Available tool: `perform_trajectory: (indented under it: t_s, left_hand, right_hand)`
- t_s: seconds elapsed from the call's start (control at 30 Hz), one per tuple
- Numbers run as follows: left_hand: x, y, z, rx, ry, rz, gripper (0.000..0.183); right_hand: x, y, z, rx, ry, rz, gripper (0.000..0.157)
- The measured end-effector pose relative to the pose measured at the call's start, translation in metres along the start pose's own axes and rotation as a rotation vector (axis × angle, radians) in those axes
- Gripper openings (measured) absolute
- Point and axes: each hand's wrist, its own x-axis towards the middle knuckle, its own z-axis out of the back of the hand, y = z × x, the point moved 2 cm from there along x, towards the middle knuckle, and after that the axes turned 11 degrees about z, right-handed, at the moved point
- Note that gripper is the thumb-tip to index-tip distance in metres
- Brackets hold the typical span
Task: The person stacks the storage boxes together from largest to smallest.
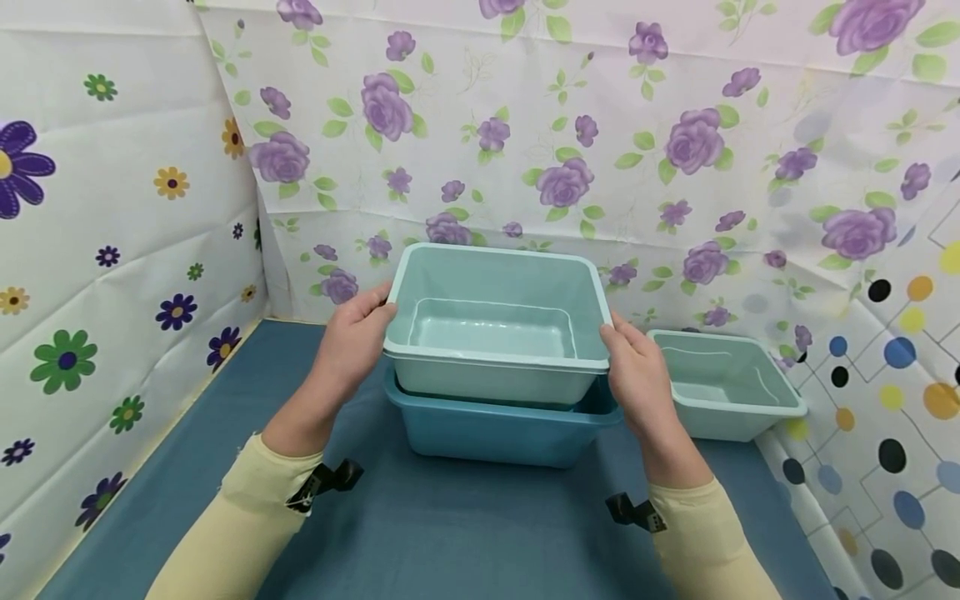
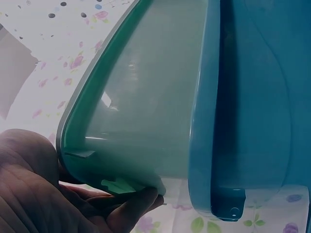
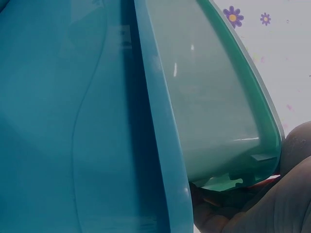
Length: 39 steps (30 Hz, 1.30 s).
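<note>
A pale green rectangular basin (image 1: pixel 495 379) sits over a blue basin (image 1: pixel 495 433), its lower part inside the blue rim and its opening tilted towards me. My left hand (image 1: pixel 356 337) grips the green basin's left end, thumb at the rim. At the opposite end my right hand (image 1: pixel 641 375) holds the rim the same way. In the left wrist view, fingers (image 2: pixel 133 211) curl under the green basin's rim, beside the blue one. Similarly, the right wrist view has fingers (image 3: pixel 214 211) beneath the green rim, close to the blue edge.
Another pale green basin (image 1: pixel 738 417) stands on the blue tabletop (image 1: pixel 465 533) at the right, near the dotted side sheet (image 1: pixel 885 400). Flowered sheets (image 1: pixel 465 125) hang behind and at the left. Small black cameras (image 1: pixel 326 483) are strapped to both wrists.
</note>
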Motion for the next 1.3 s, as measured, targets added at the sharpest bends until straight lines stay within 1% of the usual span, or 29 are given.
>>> perform_trajectory:
  t_s: [0.1, 0.33, 0.7, 0.93, 1.03, 1.2, 1.3]
  left_hand:
    - [0.000, 0.001, 0.000, -0.002, 0.005, 0.001, 0.053]
    - [0.001, 0.004, -0.001, 0.023, 0.019, 0.030, 0.055]
    - [0.004, 0.011, -0.002, 0.047, 0.005, 0.054, 0.055]
    - [0.007, 0.016, -0.003, 0.064, 0.015, 0.081, 0.057]
    - [0.008, 0.017, -0.004, 0.084, 0.017, 0.089, 0.058]
    - [0.007, 0.020, -0.005, 0.100, 0.024, 0.076, 0.058]
    - [0.006, 0.021, -0.006, 0.096, 0.037, 0.063, 0.057]
  right_hand:
    - [-0.001, -0.001, 0.000, 0.007, 0.004, 0.005, 0.058]
    - [-0.002, -0.004, 0.000, 0.012, 0.022, 0.011, 0.060]
    - [-0.002, -0.010, -0.002, 0.030, 0.014, -0.030, 0.062]
    - [-0.001, -0.012, -0.004, 0.035, 0.011, -0.046, 0.061]
    - [-0.001, -0.014, -0.004, 0.042, 0.024, -0.051, 0.062]
    - [-0.002, -0.017, -0.004, 0.051, 0.047, -0.051, 0.064]
    - [-0.003, -0.020, -0.004, 0.030, 0.049, -0.051, 0.064]
